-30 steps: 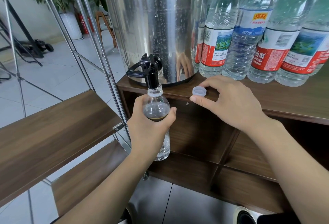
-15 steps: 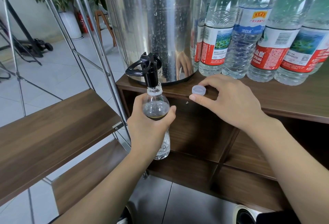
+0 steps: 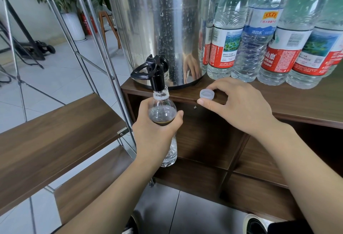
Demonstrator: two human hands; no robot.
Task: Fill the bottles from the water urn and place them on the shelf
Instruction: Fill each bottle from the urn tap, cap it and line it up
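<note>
Head view: one bottle filling at the urn, cap waiting on the tabletop.
Step in hand: filling; bottle (image 3: 163,115) held with its mouth right under the black spout (image 3: 157,80).
Left hand (image 3: 157,131): fingers and thumb wrapped round the bottle's upper body, holding it upright off the front edge of the tabletop (image 3: 278,103).
Right hand (image 3: 239,107): resting on the tabletop edge, thumb and fingers curled either side of the cap (image 3: 207,93); looks like a loose pinch, contact hard to confirm.
How to do it well: keep the mouth centred on the spout and the bottle vertical so nothing spills down the side; judge the level through the shoulder and stop short of the neck; keep the cap close for a quick screw-on.
Risk: squeezing a thin bottle when nearly full would push water out.
Bottle look: clear plastic, no label visible, ribbed lower part showing below the hand; waterline appears near the shoulder, just above the thumb.
Urn (image 3: 157,20): polished steel, droplets on the wall, black tap with lever handle at its base.
Other bottles (image 3: 258,35): labelled row standing on the tabletop right of the urn.
Shelf (image 3: 55,131): wooden boards in a metal frame to the left, the top board just beside the filling bottle.
Progress: judged mid-task; this bottle not yet capped or shelved.
</note>
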